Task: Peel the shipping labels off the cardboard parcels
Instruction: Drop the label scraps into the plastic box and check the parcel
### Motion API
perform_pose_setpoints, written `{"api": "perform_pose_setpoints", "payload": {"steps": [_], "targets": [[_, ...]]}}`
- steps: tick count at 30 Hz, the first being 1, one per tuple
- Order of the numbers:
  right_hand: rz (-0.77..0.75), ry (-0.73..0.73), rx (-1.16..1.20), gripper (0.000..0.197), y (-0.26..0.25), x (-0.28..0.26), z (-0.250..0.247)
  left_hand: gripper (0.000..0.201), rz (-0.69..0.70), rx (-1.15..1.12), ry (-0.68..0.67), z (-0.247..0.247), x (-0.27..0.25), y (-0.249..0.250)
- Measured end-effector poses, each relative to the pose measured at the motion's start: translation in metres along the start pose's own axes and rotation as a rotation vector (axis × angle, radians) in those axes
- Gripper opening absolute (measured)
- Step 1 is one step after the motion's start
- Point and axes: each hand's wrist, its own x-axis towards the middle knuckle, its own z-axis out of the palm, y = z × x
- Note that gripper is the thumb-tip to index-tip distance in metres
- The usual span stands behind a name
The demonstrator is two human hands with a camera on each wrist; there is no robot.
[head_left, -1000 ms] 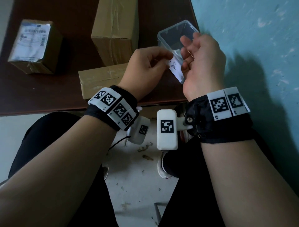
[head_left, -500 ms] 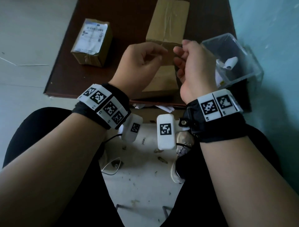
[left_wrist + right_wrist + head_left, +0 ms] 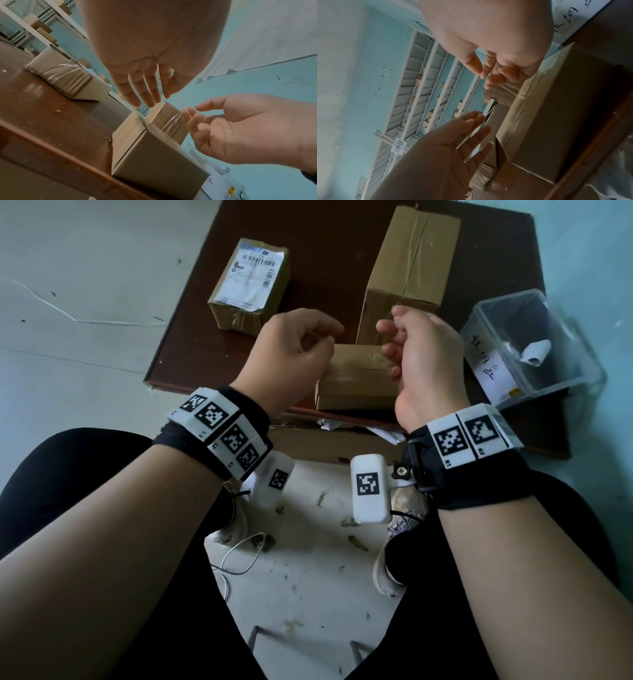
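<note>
On the far left of the counter (image 3: 191, 344) I see the one parcel (image 3: 250, 285) still wearing its shipping label (image 3: 252, 276), face up, long axis running away from me and slightly right. Nearer me lies a small bare parcel (image 3: 356, 378) (tape glinting), with a taller one (image 3: 407, 265) behind. My left hand (image 3: 291, 357) and right hand (image 3: 424, 361) hover over the small one, fingers loosely spread, holding nothing. Right sits a clear bin (image 3: 534, 344).

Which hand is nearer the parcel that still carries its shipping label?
Left. The left hand hovers just right of and nearer the viewer than the labelled parcel. The right hand is farther right, over the small plain box. Neither touches the parcel.
</note>
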Motion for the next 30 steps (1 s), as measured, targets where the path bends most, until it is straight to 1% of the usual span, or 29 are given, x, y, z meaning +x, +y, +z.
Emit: {"api": "perform_pose_setpoints", "payload": {"steps": [6, 8, 11, 13, 15, 18, 20, 21, 22, 24, 26, 28, 29, 30], "targets": [[0.006, 0.066, -0.098, 0.015, 0.000, 0.001, -0.009, 0.026, -0.030, 0.066, -0.024, 0.009, 0.004, 0.001], [0.021, 0.088, -0.103, 0.019, 0.002, 0.003, -0.015, 0.033, -0.084, 0.111, -0.040, 0.011, 0.006, 0.001], [0.098, 0.119, -0.093, 0.025, 0.007, 0.005, -0.019, 0.046, -0.178, 0.138, -0.072, 0.014, 0.007, -0.002], [0.151, 0.159, -0.067, 0.034, 0.012, 0.006, -0.016, 0.053, -0.230, 0.122, -0.093, 0.017, 0.005, -0.002], [0.203, 0.197, -0.067, 0.048, 0.019, 0.005, -0.012, 0.055, -0.250, 0.120, -0.115, 0.020, 0.004, -0.003], [0.313, 0.164, -0.047, 0.061, 0.030, 0.001, -0.010, 0.056, -0.248, 0.148, -0.164, 0.025, 0.002, -0.005], [0.355, 0.141, -0.034, 0.064, 0.033, -0.001, -0.010, 0.050, -0.257, 0.137, -0.164, 0.025, 0.003, -0.007], [0.354, 0.137, -0.036, 0.063, 0.034, -0.001, -0.010, 0.046, -0.272, 0.109, -0.148, 0.024, 0.004, -0.008], [0.348, 0.131, -0.036, 0.062, 0.035, 0.000, -0.010, 0.046, -0.292, 0.073, -0.128, 0.023, 0.005, -0.009], [0.323, 0.106, -0.023, 0.060, 0.036, -0.001, -0.009, 0.057, -0.343, 0.031, -0.113, 0.019, 0.006, -0.010], [0.277, 0.089, 0.003, 0.061, 0.037, -0.004, -0.007, 0.067, -0.396, 0.033, -0.129, 0.017, 0.005, -0.010], [0.194, 0.081, 0.008, 0.072, 0.039, -0.008, -0.006, 0.074, -0.426, -0.001, -0.140, 0.017, 0.001, -0.008], [0.137, 0.078, 0.009, 0.077, 0.039, -0.012, -0.006, 0.078, -0.422, -0.035, -0.141, 0.016, 0.000, -0.005], [0.069, 0.082, 0.012, 0.077, 0.039, -0.015, -0.006, 0.080, -0.393, -0.070, -0.153, 0.015, -0.002, -0.004]]}}
